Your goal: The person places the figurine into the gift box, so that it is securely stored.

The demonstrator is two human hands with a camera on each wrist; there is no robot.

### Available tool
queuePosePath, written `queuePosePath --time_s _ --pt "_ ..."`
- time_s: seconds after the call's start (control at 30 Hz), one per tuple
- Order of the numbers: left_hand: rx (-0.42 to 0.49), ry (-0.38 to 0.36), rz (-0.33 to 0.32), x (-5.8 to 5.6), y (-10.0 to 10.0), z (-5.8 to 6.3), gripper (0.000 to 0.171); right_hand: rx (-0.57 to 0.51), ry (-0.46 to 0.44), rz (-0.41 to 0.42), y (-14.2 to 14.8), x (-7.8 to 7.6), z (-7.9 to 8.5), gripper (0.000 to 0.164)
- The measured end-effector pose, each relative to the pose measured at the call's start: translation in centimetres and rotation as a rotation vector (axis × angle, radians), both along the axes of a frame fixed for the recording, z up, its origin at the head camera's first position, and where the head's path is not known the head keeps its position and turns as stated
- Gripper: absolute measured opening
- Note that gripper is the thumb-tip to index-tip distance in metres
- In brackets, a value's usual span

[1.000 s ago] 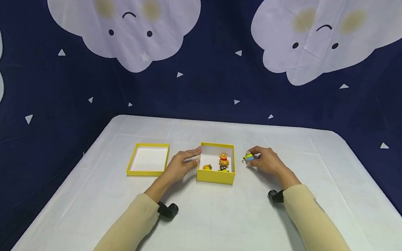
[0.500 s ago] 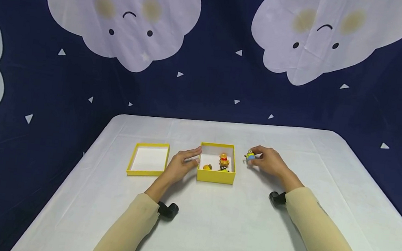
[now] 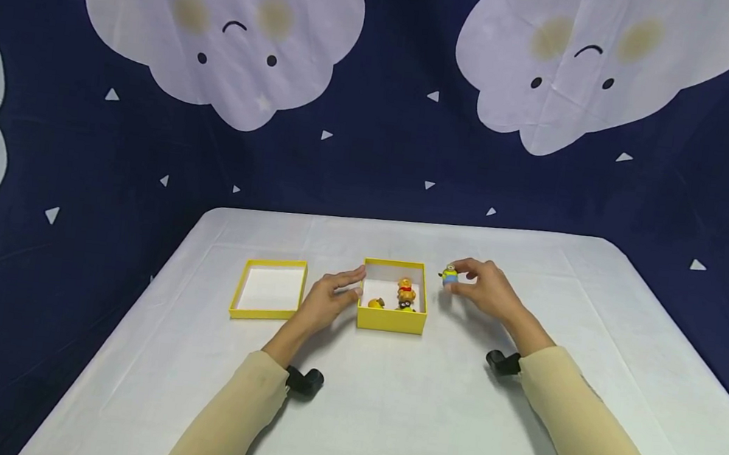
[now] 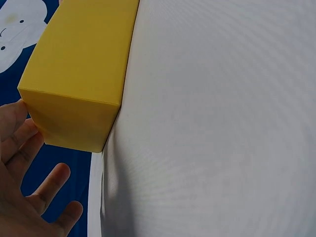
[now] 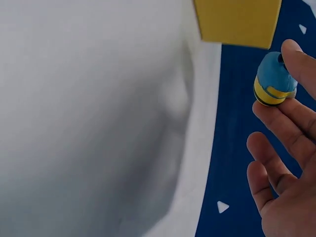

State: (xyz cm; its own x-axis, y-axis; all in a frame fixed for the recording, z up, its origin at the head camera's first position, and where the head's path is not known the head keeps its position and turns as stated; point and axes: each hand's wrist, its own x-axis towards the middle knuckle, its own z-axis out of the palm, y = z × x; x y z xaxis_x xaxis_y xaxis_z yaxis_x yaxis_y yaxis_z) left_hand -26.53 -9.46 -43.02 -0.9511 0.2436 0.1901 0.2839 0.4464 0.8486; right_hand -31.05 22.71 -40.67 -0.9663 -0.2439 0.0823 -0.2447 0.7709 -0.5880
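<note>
The front wall of a yellow box hides the lower parts of an orange-yellow toy and a yellow-and-black toy, both too small to make out. Fingers of the right hand cover part of a blue-and-yellow figure. Both wrist views crop the box at the top; the left wrist frame's left edge cuts off the left hand. In the head view, two beige sleeves leave the bottom edge.
</note>
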Motion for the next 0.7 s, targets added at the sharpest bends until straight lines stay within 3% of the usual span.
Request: queuePosePath --time_s 0.33,0.7 --pt "0.005 0.002 0.0 -0.1 0.0 0.0 0.041 -0.057 -0.029 -0.023 -2.5 1.0 1.7 0.056" --pt "0.004 -0.002 0.002 -0.1 0.0 -0.1 0.04 -0.075 -0.004 0.021 -5.9 1.6 2.5 0.053"
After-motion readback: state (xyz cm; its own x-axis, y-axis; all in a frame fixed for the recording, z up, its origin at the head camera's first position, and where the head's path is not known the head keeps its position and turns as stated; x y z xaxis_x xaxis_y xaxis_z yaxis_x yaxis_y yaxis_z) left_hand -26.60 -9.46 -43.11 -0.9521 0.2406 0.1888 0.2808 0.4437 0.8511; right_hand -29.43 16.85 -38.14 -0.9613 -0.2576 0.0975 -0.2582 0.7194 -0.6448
